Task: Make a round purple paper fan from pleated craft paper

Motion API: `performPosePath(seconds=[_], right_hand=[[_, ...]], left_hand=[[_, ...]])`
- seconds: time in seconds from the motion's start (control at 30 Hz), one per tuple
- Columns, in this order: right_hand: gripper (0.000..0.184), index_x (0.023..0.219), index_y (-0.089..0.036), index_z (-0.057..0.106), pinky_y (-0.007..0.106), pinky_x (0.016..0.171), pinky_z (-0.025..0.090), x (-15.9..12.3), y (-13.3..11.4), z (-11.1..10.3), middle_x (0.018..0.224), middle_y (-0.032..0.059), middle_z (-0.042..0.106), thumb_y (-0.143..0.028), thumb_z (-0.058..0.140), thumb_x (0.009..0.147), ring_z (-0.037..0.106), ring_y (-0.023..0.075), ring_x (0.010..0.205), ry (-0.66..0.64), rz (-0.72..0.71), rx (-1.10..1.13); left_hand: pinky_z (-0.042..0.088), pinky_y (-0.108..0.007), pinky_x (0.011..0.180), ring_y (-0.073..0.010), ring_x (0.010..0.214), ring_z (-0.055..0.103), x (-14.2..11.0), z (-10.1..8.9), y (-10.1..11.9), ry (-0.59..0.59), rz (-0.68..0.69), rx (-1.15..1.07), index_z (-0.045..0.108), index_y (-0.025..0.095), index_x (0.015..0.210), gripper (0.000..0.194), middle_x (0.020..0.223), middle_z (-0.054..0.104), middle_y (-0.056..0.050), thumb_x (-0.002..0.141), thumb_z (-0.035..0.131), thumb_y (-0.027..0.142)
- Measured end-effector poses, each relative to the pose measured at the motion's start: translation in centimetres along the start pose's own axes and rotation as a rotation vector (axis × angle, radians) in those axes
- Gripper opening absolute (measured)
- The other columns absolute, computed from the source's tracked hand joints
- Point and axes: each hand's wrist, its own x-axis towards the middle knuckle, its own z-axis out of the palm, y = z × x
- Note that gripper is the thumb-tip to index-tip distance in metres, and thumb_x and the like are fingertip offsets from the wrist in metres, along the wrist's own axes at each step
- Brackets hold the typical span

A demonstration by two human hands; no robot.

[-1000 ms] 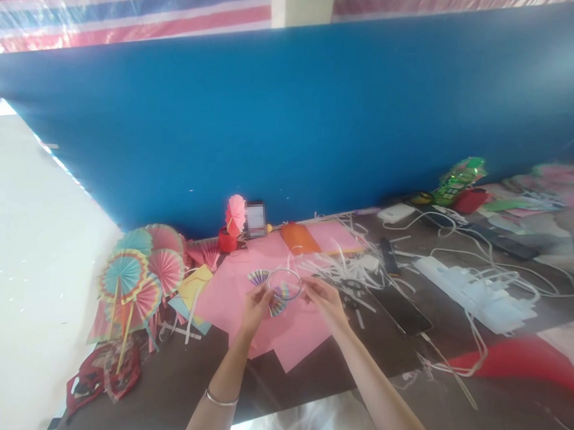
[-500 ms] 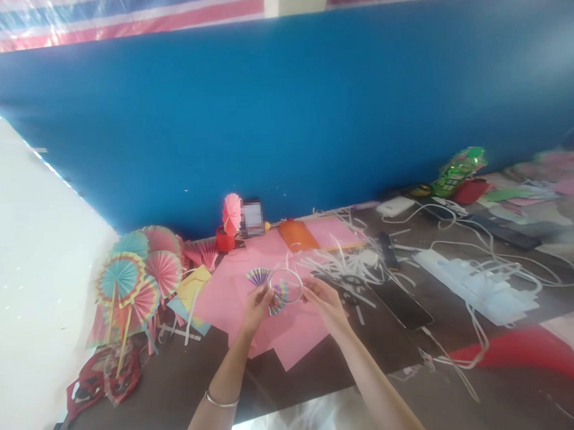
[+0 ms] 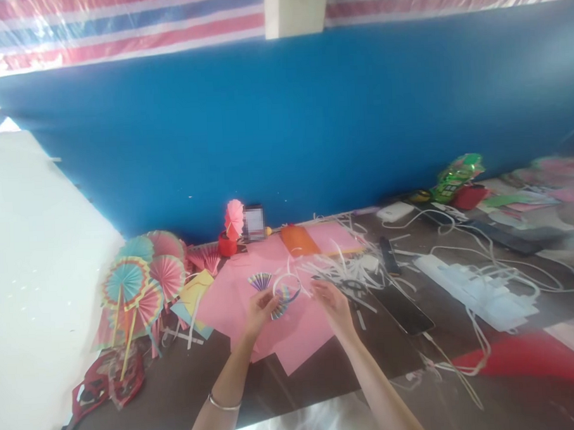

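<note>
My left hand (image 3: 261,309) is closed on a thin, pale ring (image 3: 294,277) that looks like a nearly bare tape roll, its fingertips at the ring's left edge. Just right of the ring is my right hand (image 3: 333,303), fingers drawn together; anything between them is too small to make out. A striped pleated paper piece (image 3: 260,280) lies by my left fingertips, and another multicoloured pleated piece (image 3: 280,309) shows behind the ring. Under both hands are overlapping pink paper sheets (image 3: 300,351).
Finished paper fans (image 3: 123,279) stand in a cluster at the left. White paper strips (image 3: 349,269), a black phone (image 3: 405,308) and a power strip with chargers (image 3: 480,292) lie to the right. A blue panel (image 3: 273,127) rises behind the table.
My right hand has come away from the ring, slightly to the right. My left hand keeps the ring, which has tilted. The whole view has shifted slightly upward.
</note>
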Motion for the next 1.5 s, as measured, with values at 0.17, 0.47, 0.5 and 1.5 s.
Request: performPosePath(seconds=[0.17,0.47,0.5,1.5], right_hand=[[0.041,0.107,-0.021,0.055,0.040,0.076,0.054,-0.7,-0.4,0.2,0.102,0.0091,0.062,-0.037,0.066,0.072,0.063,0.0227,0.086,-0.128,-0.048,0.046],[0.054,0.124,-0.028,0.043,0.040,0.082,0.053,-3.1,-2.2,0.6,0.107,0.0072,0.058,-0.030,0.065,0.075,0.060,0.0205,0.092,-0.273,-0.079,0.128],[0.052,0.124,-0.028,0.044,0.040,0.082,0.053,-3.1,-2.1,0.7,0.104,0.0067,0.058,-0.030,0.064,0.076,0.060,0.0203,0.091,-0.274,-0.084,0.130],[0.024,0.104,-0.026,0.066,0.044,0.092,0.049,-3.5,0.2,-1.7,0.110,0.0052,0.064,-0.022,0.054,0.084,0.059,0.0251,0.104,-0.102,-0.548,-0.417]], left_hand=[[0.042,-0.025,0.059,-0.0118,0.058,0.051,0.0,0.0,0.0,0.028,-0.012,-0.032,0.061,0.013,0.076,0.033,0.062,0.056,-0.001,0.078,0.055,0.045],[0.042,-0.024,0.057,-0.0106,0.056,0.051,0.2,-0.1,-0.6,0.079,-0.065,-0.025,0.060,0.013,0.071,0.036,0.059,0.054,0.000,0.076,0.056,0.048],[0.043,-0.024,0.057,-0.0107,0.056,0.052,0.1,-0.1,-0.6,0.071,-0.074,-0.027,0.060,0.013,0.072,0.036,0.059,0.055,0.000,0.076,0.056,0.048],[0.045,-0.027,0.064,-0.0156,0.068,0.056,-0.7,1.0,-0.7,-0.198,0.115,0.259,0.060,0.015,0.069,0.018,0.071,0.061,-0.004,0.070,0.065,0.033]])
